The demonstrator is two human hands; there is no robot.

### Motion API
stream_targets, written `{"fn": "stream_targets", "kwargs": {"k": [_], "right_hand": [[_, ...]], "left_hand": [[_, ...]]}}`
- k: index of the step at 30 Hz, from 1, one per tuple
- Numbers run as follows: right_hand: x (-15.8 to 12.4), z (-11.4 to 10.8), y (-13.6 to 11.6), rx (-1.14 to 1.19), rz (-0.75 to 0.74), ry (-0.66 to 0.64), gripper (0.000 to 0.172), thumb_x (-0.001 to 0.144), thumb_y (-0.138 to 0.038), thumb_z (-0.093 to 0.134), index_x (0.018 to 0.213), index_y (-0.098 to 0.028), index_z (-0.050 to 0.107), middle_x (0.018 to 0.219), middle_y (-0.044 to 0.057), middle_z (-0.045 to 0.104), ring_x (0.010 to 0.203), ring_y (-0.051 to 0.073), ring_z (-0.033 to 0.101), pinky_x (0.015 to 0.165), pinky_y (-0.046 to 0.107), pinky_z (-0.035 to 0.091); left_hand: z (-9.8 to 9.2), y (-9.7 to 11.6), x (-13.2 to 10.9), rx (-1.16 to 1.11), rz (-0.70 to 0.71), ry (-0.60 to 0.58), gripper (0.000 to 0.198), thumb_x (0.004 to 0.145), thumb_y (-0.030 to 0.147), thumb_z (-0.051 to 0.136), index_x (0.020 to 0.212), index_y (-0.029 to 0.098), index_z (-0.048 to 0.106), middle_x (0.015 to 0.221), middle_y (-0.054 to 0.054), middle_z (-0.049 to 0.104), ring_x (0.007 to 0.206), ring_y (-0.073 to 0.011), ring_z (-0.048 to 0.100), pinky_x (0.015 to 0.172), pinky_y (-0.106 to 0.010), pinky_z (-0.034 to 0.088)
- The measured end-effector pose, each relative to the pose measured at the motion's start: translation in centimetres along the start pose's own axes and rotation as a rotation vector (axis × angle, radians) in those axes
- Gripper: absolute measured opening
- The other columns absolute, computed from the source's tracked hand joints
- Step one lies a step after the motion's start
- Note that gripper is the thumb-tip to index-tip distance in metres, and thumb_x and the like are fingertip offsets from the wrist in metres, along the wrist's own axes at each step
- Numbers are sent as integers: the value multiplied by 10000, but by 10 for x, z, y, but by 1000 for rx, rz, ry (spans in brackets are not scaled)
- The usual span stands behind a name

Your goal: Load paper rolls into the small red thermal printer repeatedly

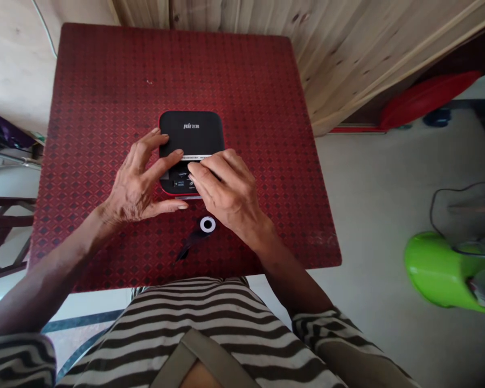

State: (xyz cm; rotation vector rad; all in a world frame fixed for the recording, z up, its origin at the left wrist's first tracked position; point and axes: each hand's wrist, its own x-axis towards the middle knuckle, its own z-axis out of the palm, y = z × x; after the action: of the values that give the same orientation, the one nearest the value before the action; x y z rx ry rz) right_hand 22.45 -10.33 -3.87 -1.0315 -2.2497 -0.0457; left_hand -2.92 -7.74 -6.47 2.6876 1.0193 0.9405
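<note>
A black, rounded-square device (192,134) with a red edge and a white strip of print lies on the red patterned table (105,70). My left hand (139,178) is open at its left side, two fingertips resting on its face and the thumb stretched along the near edge. Over the device's lower right part, my right hand (226,183) has its fingers pinched together; whatever they hold, if anything, is hidden. A small white ring with a dark centre (207,224) lies nearer me, beside a dark strip (188,245).
Wood panelling (242,16) runs behind the table. On the floor to the right stands a green bucket (432,269) near a dark cable. A red round object (428,99) is at the upper right, and dark wooden furniture (8,221) at the left.
</note>
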Motion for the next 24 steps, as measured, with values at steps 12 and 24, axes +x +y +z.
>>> {"fn": "stream_targets", "kwargs": {"k": [12,24], "right_hand": [[-49,50,40,339,477,284,424,1176,-491,347,1145,-228,678,1064,75,759,1005,198,741,916,373,611],[-46,58,44,413,493,186,529,1176,-550,248,953,-235,610,910,29,680,872,156,682,850,311,566]], "left_hand": [[12,33,-24,66,-143,252,604,970,601,751,1444,268,582,1421,-126,638,1274,-321,705,1056,-577,682],[11,35,-24,164,-177,233,551,987,572,739,1428,293,561,1442,-74,645,1267,-303,726,1035,-561,700]]}}
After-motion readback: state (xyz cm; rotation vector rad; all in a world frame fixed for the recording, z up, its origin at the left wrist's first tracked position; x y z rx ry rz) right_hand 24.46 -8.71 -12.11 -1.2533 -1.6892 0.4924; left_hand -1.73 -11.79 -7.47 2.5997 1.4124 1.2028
